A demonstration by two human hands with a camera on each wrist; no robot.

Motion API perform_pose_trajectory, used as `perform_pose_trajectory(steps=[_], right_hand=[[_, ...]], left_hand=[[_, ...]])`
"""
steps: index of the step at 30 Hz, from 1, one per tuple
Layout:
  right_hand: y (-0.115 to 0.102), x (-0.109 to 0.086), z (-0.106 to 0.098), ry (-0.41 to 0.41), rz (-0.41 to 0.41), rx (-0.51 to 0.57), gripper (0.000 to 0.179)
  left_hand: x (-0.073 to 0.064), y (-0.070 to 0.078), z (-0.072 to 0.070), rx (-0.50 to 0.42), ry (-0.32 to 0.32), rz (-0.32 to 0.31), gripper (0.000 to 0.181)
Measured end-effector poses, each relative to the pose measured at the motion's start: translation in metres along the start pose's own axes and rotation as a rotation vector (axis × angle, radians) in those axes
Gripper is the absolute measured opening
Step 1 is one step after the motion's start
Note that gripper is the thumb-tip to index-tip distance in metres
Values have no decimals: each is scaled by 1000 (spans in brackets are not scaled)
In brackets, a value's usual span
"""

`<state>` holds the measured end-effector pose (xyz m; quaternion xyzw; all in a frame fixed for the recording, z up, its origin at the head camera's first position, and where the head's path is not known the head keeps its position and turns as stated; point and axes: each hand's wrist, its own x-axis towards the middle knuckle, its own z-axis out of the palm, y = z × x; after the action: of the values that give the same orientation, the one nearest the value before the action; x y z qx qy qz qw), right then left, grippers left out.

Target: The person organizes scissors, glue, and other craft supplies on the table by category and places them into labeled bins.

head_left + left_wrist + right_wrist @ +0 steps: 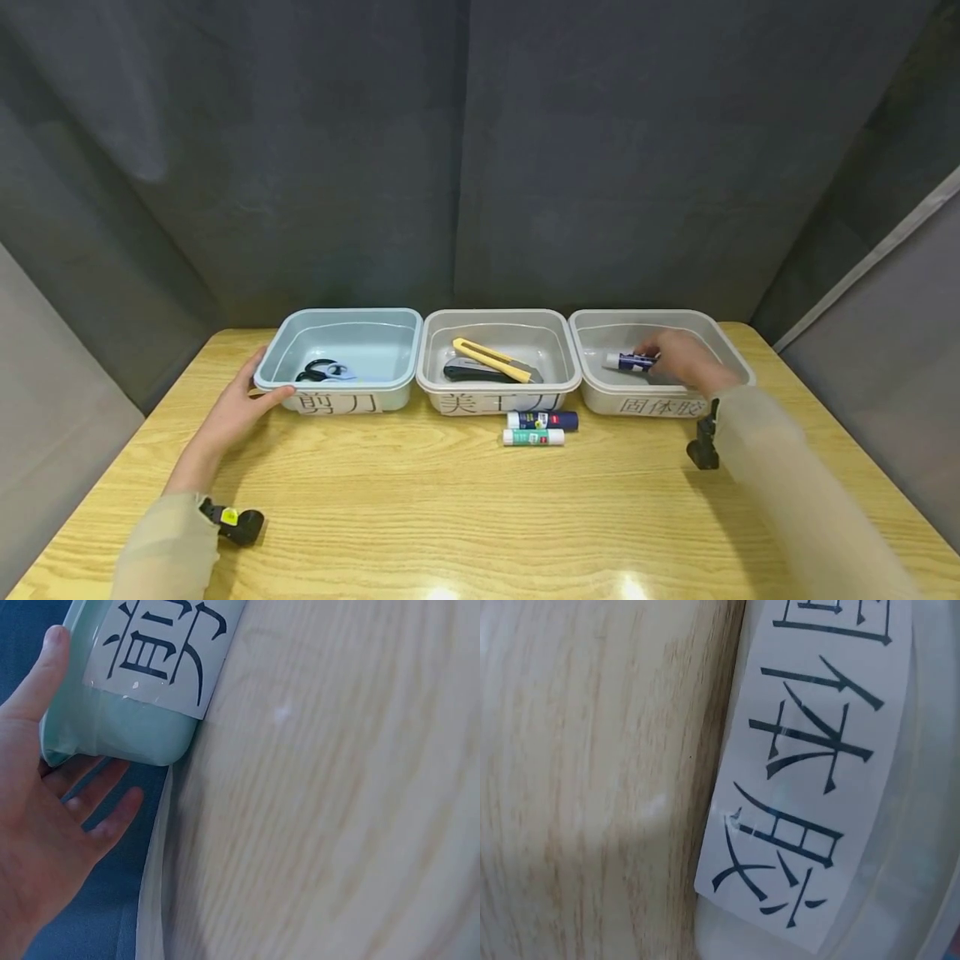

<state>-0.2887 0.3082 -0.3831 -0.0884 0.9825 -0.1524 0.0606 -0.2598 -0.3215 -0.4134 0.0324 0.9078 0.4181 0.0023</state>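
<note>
In the head view my right hand [681, 358] reaches into the right grey bin [660, 390] and pinches a dark blue glue stick [635, 362] with a white end, low over its floor. The right wrist view shows that bin's front label [802, 765], but not the hand. On the left, my left hand [243, 400] rests against the near-left corner of the light blue bin [405, 387]. Its thumb lies along the front rim and its other fingers are spread at the side, as the left wrist view [45, 802] also shows. Scissors [326, 371] lie inside the blue bin.
Between them stands a middle grey bin [498, 393] with a yellow utility knife [491, 360] and a black one [474, 372]. In front lie a dark blue glue stick [543, 421] and a green-and-white one [533, 437] on the wooden table [450, 508]. Dark curtains [480, 167] hang behind.
</note>
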Motion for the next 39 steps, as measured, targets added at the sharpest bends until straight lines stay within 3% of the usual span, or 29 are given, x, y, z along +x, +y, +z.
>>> perform_pose_trajectory(steps=[10,18,28,39], right_hand=[[4,0,2,-8,1,7,35],[-3,-8,-4,69,9,49,27],[-20,-27,-10,190,-138,11,19],[-46,-53,-5,342,-230,-75,13]], left_hand=[[1,-1,0,4,2,6,95],[1,-1,0,1,-2,-3,96],[2,-2,1,-17,10,18,93],[0,-2,2,-11,12,34,92]])
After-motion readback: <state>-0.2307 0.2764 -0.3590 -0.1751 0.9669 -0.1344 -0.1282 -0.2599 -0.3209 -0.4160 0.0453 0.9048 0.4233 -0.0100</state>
